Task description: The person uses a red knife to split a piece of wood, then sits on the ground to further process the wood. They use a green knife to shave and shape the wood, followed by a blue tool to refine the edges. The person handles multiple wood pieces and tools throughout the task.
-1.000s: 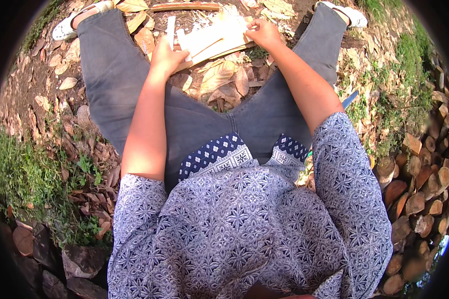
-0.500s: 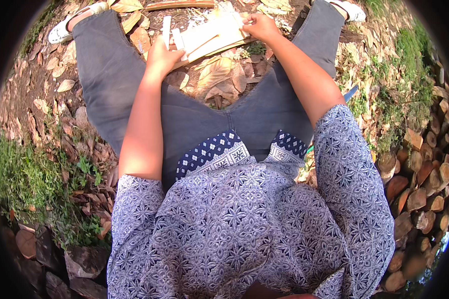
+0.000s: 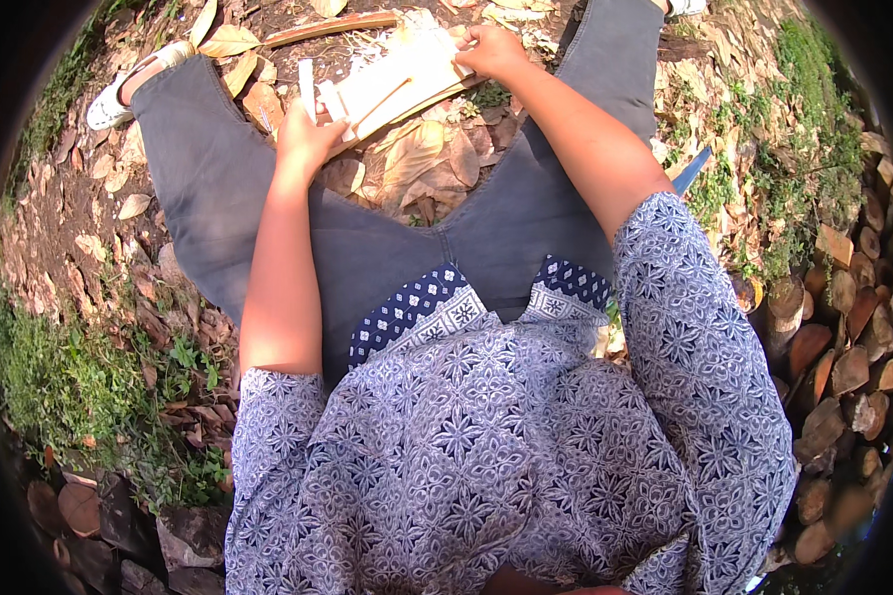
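Outdoors, a seated person holds a bundle of pale split wood pieces [image 3: 397,84] out in front, between the knees and above the dry leaves [image 3: 417,164] on the ground. The left hand [image 3: 308,139] grips the bundle's near-left end, its fingers wrapped over the ends of the pieces, where one thin white strip sticks up just beside them. The right hand [image 3: 491,50] closes on the bundle's far-right end, fingers curled over the top edge. With one hand at each end, the bundle hangs clear of the ground, tilted so that its right end lies farther from the body; this two-point grip probably keeps the loose pieces pressed together and level enough not to slide apart. Both arms are stretched forward over the grey trousers [image 3: 228,188], which keeps the bundle away from the patterned blue shirt [image 3: 486,436]. Right of the bundle, past the right leg, a blue-tipped tool [image 3: 692,169] lies in the leaves, and farther right stands a stack of cut logs [image 3: 843,337]. A sandal [image 3: 134,79] shows left of the bundle.
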`<state>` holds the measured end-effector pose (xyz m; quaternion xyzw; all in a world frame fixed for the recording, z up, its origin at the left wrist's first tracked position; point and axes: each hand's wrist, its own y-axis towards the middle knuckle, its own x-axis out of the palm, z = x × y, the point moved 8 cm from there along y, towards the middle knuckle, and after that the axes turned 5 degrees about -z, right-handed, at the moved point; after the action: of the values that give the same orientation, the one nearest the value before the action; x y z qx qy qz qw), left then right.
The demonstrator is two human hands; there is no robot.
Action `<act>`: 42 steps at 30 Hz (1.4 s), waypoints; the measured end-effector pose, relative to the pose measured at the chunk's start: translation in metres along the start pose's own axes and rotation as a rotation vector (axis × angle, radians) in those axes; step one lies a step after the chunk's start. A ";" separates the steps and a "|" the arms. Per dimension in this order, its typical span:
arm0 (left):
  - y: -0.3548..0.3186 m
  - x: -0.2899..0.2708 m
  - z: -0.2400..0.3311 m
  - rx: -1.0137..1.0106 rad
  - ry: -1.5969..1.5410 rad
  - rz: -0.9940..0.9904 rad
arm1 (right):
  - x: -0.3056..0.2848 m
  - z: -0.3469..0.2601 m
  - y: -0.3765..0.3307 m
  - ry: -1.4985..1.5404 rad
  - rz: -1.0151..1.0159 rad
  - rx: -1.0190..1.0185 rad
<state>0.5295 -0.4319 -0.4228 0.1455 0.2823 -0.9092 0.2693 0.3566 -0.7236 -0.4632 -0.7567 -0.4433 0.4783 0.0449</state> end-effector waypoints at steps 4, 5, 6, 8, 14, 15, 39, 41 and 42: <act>-0.001 0.004 -0.002 -0.010 -0.062 -0.047 | -0.003 -0.006 -0.007 -0.009 -0.002 0.012; -0.002 0.003 -0.004 -0.010 -0.112 -0.046 | -0.004 -0.011 -0.010 -0.022 -0.006 0.020; -0.002 0.004 -0.004 -0.009 -0.163 -0.048 | -0.004 -0.013 -0.012 -0.036 -0.006 0.031; -0.002 0.004 -0.007 -0.014 -0.121 -0.046 | -0.005 -0.018 -0.019 -0.042 0.039 0.014; 0.000 0.005 -0.001 0.001 -0.048 -0.042 | -0.002 -0.014 -0.023 -0.047 0.180 -0.036; -0.001 0.005 -0.004 -0.016 -0.046 -0.049 | 0.000 -0.015 -0.025 -0.042 0.194 -0.039; -0.008 -0.011 0.017 -0.039 0.192 0.056 | -0.012 -0.051 -0.055 -0.097 0.430 -0.192; -0.005 -0.014 0.004 -0.059 0.171 0.057 | 0.005 -0.080 -0.069 0.029 0.255 -0.269; -0.004 -0.014 0.003 -0.058 0.156 0.053 | 0.024 -0.098 -0.075 0.119 0.021 -0.308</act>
<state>0.5379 -0.4253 -0.4130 0.2156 0.3247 -0.8791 0.2744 0.3877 -0.6258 -0.3900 -0.7862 -0.5000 0.3596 -0.0506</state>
